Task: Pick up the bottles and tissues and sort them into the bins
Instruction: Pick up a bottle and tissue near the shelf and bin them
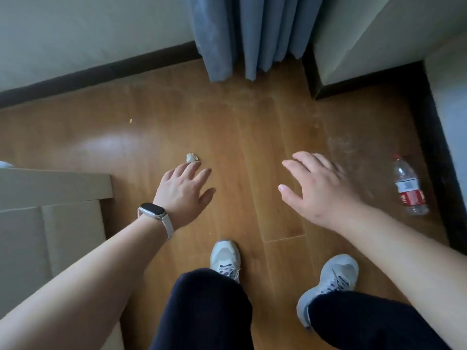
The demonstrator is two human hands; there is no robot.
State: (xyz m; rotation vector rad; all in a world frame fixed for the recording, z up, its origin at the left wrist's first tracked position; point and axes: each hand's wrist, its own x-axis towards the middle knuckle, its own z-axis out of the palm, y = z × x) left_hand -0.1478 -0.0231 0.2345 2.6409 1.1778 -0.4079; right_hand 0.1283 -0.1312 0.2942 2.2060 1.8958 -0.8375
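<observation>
Pretty early days here by the look of it, nothing's been picked up yet. A crumpled tissue (192, 157) sits on the wooden floor (151, 117) just left of the middle of the frame. A clear plastic bottle (410, 188) with a red label lies on its side near the right edge, close to the dark skirting (434, 147). The left hand (185, 190) is stretched out with fingers spread, grip wide open and empty, fingertips right at the tissue, though I can't tell if they actually touch it. The right hand (313, 183) is a bit blurred, grip also open with nothing in it, well apart from the bottle. The cardboard box (50, 193) at the left edge might be one of the bins, but its inside isn't visible so no idea what's sorted already. My guess is tissue first, then the bottle
</observation>
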